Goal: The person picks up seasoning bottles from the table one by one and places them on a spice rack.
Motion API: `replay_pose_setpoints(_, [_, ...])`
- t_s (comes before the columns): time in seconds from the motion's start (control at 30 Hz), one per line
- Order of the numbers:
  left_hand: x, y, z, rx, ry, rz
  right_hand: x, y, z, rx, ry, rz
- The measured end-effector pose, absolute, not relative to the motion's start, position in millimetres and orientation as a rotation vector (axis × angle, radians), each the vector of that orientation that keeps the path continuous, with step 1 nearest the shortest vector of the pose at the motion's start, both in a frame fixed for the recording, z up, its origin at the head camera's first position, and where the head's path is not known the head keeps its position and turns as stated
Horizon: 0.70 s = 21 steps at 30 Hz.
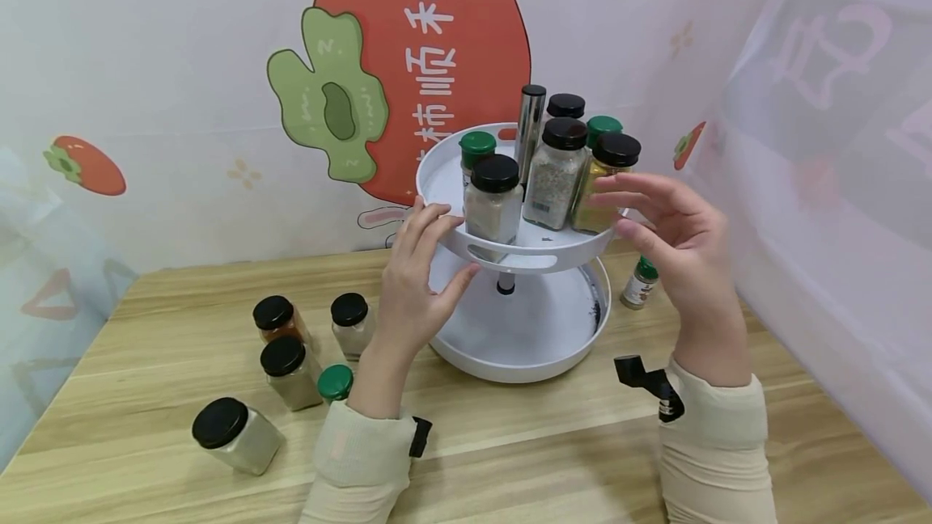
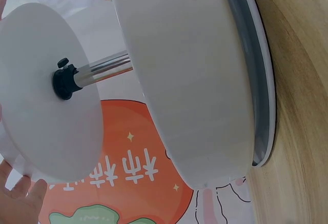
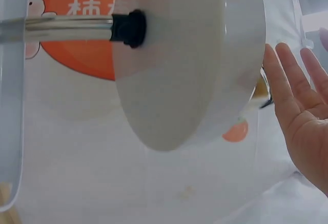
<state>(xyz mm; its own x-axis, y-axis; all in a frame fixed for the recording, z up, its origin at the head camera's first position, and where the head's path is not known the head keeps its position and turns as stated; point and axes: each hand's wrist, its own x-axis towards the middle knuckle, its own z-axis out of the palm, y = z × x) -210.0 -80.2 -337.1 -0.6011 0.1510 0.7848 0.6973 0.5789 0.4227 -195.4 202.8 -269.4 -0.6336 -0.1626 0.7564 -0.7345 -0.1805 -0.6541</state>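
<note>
A white two-tier turntable rack [image 1: 518, 372] stands on the table, its upper tray [image 1: 451, 242] carried on a metal post [image 2: 105, 69]. My left hand [image 1: 417, 285] is at the upper tray's left front, fingertips right at the rim and thumb spread lower. At the right side, my right hand [image 1: 680, 237] has its fingers extended beside a black-lidded jar of yellow spice [image 1: 593, 204]. Next to that jar on the tray stand a jar of greyish grains [image 1: 553, 184], a jar of pale powder [image 1: 493, 213] and a green-lidded bottle [image 1: 476, 148].
Left of the rack are several jars, including a pale one lying tilted [image 1: 243, 439], a red-brown one [image 1: 284, 322] and a green-lidded one [image 1: 335, 382]. A small green-lidded bottle [image 1: 639, 285] stands right of the lower tray. A printed cloth [image 1: 204, 87] hangs behind the table.
</note>
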Motion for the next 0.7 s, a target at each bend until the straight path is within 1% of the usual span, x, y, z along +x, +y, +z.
replay_pose_setpoints(0.37, [-209.8, -79.9, -338.6, -0.684, -2.084, -0.972, -197.1, 237.9, -282.5, 0.852, -1.583, 1.892])
replay_pose_setpoints(0.7, [-210.6, -80.5, -337.5, -0.685, -2.085, -0.973, -208.0, 261.9, -293.9, 0.639, -1.704, 1.89])
